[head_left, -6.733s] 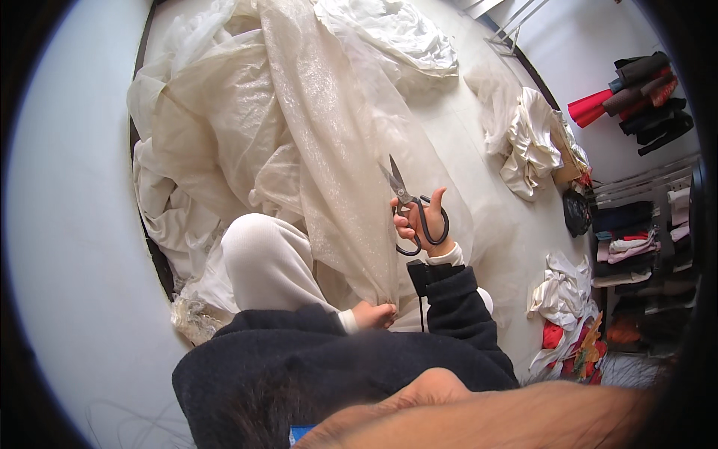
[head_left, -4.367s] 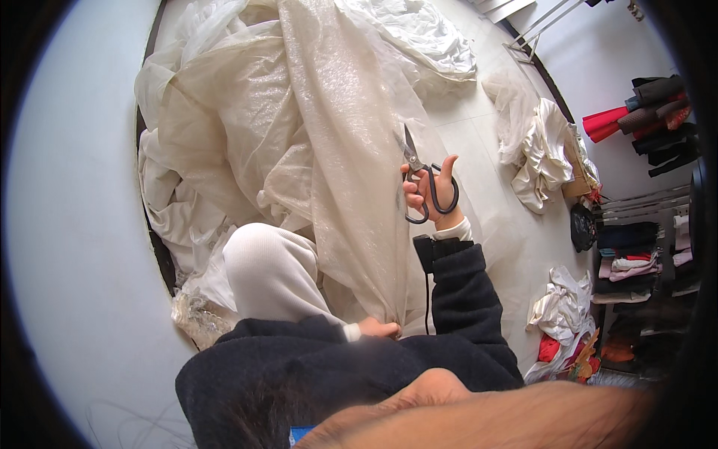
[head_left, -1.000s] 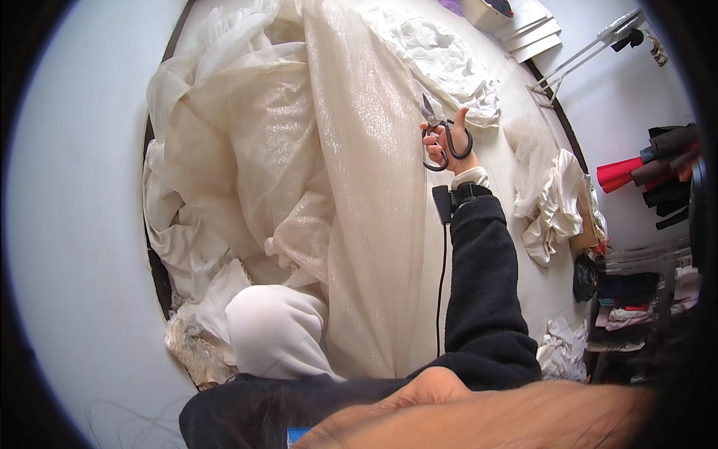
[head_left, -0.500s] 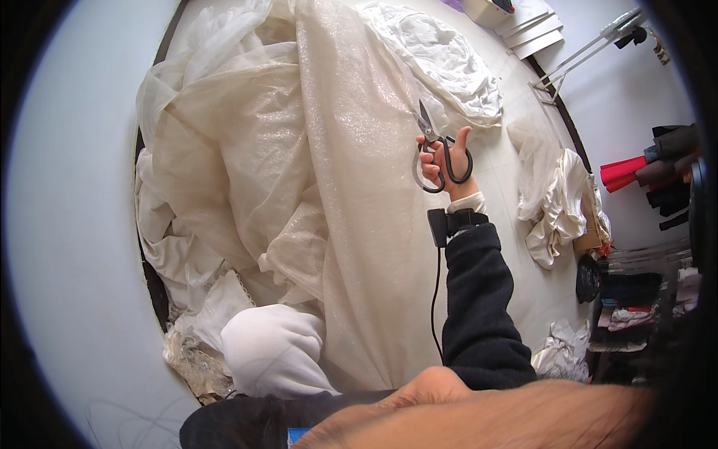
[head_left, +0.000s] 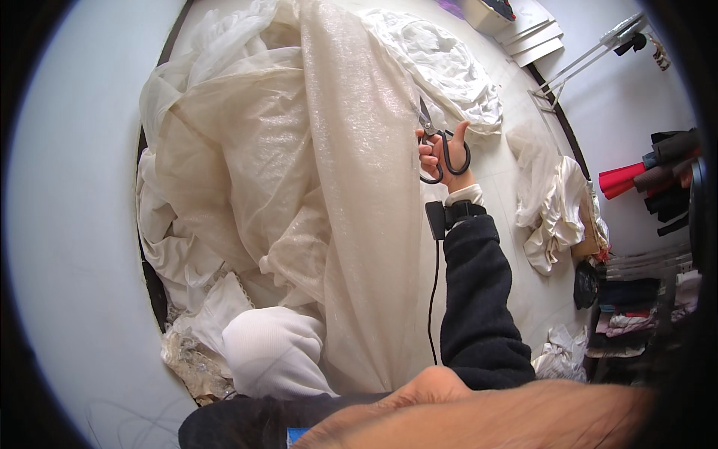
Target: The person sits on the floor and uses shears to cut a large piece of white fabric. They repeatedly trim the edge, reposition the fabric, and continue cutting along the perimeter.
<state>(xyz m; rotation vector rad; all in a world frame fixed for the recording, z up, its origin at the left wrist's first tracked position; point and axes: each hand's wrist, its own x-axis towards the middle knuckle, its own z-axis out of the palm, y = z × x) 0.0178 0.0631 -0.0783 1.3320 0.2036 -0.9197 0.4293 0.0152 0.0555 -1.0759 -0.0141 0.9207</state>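
My right hand (head_left: 455,153) is palm up, its fingers curled at the black handles of a pair of scissors (head_left: 428,128). The thumb sticks up apart from the fingers. The dark blades point away from me, slightly parted, beside the right edge of a long sheer, glittery cream fabric (head_left: 359,165). Whether the blades touch this fabric I cannot tell. My left hand is out of view. At the lower left, something covered in ribbed white cloth (head_left: 273,348) bulges up against the fabric.
Bunched white cloth (head_left: 452,63) lies at the far side, and crumpled satin fabric (head_left: 557,217) on the floor to the right. Beaded lace (head_left: 196,367) sits near left. Folded clothes (head_left: 628,299) and hanging garments (head_left: 658,176) line the right wall. A cable (head_left: 431,299) trails from my wrist strap.
My right hand and the scissors have shifted slightly away from me. The scissors stay in the hand, and the fabric lies nearly as before.
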